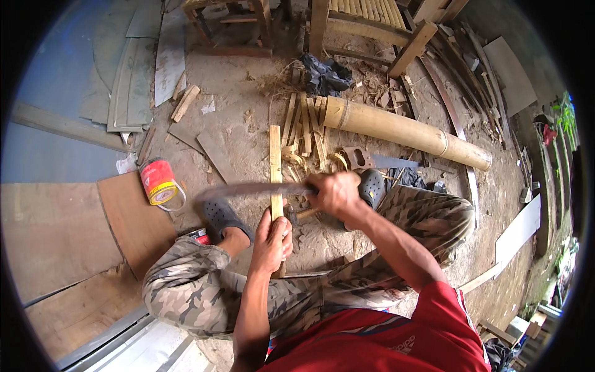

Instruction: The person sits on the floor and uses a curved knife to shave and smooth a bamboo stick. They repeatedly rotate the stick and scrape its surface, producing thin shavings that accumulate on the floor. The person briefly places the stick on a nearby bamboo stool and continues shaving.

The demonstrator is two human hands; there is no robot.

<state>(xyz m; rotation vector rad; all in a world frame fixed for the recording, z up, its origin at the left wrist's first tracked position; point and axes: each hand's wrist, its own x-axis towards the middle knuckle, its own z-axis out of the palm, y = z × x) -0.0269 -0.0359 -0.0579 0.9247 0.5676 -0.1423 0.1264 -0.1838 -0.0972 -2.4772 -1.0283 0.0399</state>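
Two hands busy, both clenched. Left hand (271, 239) grips the lower part of a bamboo strip (275, 162), fingers wrapped around it, strip running away from the person over the dirt floor (242, 118), near end down between the knees. Right hand (335, 191) is closed on the handle of a long blade (248, 190). Blade lies roughly crosswise, edge meeting the strip just above the left hand; blurred, so exact contact hard to tell.

Around it:
- Person sits low, camouflage trousers (186, 285), red shirt (384, 341), dark clogs (221, 217) on both feet, one either side of the strip.
- Pile of split bamboo slats (307, 124) just beyond the strip's far end, curled shavings among them.
- Thick bamboo pole (403, 131) lies on the floor to the right of the slats, one end touching the pile.
- Hand saw (372, 161) lies near the pole, just behind the right hand.
- Red-and-yellow can (157, 181) on its side to the left, on a brown board (133, 217).
- Black bag (325, 74) farther back, beside a wooden frame (365, 18).
- Grey sheets (130, 80) stacked at upper left.
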